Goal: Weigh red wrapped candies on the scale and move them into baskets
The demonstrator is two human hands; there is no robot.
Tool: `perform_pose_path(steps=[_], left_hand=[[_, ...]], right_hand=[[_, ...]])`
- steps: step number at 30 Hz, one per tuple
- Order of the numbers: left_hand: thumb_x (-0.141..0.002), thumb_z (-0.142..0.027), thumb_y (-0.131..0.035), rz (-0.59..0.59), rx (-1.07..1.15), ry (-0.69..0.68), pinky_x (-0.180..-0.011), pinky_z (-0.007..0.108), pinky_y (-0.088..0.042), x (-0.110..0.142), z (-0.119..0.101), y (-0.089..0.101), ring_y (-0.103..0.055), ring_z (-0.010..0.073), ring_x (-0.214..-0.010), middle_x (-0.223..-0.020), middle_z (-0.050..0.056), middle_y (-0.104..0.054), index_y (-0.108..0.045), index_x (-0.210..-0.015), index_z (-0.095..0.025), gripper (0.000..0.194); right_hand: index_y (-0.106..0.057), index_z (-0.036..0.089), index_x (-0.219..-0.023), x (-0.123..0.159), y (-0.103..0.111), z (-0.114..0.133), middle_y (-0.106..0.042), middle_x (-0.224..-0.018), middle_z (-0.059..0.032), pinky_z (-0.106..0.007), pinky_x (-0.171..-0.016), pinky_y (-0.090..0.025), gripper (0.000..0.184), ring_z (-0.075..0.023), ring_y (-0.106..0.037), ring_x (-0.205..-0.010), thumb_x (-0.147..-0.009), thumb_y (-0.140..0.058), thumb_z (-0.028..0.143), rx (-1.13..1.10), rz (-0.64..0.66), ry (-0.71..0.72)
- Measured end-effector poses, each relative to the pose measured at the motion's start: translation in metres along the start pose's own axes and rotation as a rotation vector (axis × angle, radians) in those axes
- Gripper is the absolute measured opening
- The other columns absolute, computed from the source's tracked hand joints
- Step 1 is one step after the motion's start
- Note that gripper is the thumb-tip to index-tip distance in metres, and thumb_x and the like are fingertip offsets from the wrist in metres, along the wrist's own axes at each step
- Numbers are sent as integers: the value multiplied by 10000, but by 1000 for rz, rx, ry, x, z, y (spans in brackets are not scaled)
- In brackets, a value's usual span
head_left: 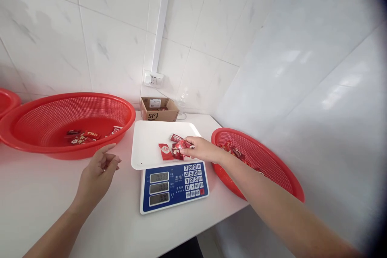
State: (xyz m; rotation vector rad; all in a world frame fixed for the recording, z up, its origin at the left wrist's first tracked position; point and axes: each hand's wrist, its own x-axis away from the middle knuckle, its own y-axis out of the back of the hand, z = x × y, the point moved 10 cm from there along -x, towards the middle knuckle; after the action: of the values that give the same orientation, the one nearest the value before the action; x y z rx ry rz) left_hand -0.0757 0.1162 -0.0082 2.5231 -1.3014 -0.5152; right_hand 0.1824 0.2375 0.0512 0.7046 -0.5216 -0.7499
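Observation:
My right hand is over the white weighing tray, its fingers closed on a red wrapped candy. Just beside and below it on the tray lie a flat red packet, a dark red wrapped candy and a narrow red one. The tray sits on a digital scale with a blue keypad panel and small displays. To the left of the scale, my left hand hovers near the large basket's rim, index finger stretched out, the other fingers loosely bent, holding nothing.
A large red plastic basket with several wrapped candies stands at left; another red basket's edge is behind it. At right, a red basket holds more candies beside the wall. Behind the scale are a cardboard box and wall socket.

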Motion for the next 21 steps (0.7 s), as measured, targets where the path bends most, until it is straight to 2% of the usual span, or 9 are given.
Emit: perform_pose_path(steps=[4, 8, 11, 14, 17, 21], left_hand=[[-751, -474, -492, 5, -8, -12, -703, 325, -504, 1, 0, 0, -629, 182, -721, -788, -14, -617, -466, -1139, -283, 433], [-746, -481, -492, 4, -3, -26, -699, 334, -507, 1, -2, 0, -632, 190, -717, -787, -9, -618, -469, -1132, -271, 440], [-745, -480, -490, -3, -6, -22, -695, 334, -509, 1, -1, 1, -632, 190, -715, -787, -8, -622, -473, -1131, -268, 441], [-743, -474, -489, -3, -8, -13, -694, 337, -509, 0, -1, 0, -634, 191, -713, -783, -9, -625, -473, -1138, -270, 444], [-738, -469, -483, -1, -6, -5, -699, 340, -506, 0, 0, 0, -633, 191, -709, -778, -8, -626, -476, -1130, -268, 441], [-737, -467, -477, -6, -5, -2, -703, 339, -499, 0, 0, 1, -627, 188, -711, -787, -7, -627, -471, -1130, -271, 439]], right_hand=[[-574, 187, -856, 5, 10, -8, -607, -840, -10, -240, -615, -491, 237, -136, -587, -722, -774, -593, 409, -67, -36, -11], [-554, 182, -802, 7, 27, -15, -595, -849, -18, -202, -571, -504, 178, -135, -579, -775, -772, -601, 351, -115, -180, -66], [-543, 203, -892, 8, 34, -20, -589, -818, -4, -178, -484, -470, 193, -112, -586, -672, -766, -613, 332, -115, -251, -125], [-520, 225, -979, 5, 30, -21, -584, -719, 21, -177, -441, -423, 239, -85, -548, -527, -801, -573, 376, -105, -231, -149], [-534, 227, -973, -3, 24, -13, -600, -696, 23, -206, -478, -425, 254, -83, -521, -486, -821, -535, 431, -2, -200, -94], [-594, 248, -942, -16, 24, 9, -658, -897, -6, -243, -623, -442, 246, -138, -599, -709, -811, -536, 449, 236, -251, 9]])
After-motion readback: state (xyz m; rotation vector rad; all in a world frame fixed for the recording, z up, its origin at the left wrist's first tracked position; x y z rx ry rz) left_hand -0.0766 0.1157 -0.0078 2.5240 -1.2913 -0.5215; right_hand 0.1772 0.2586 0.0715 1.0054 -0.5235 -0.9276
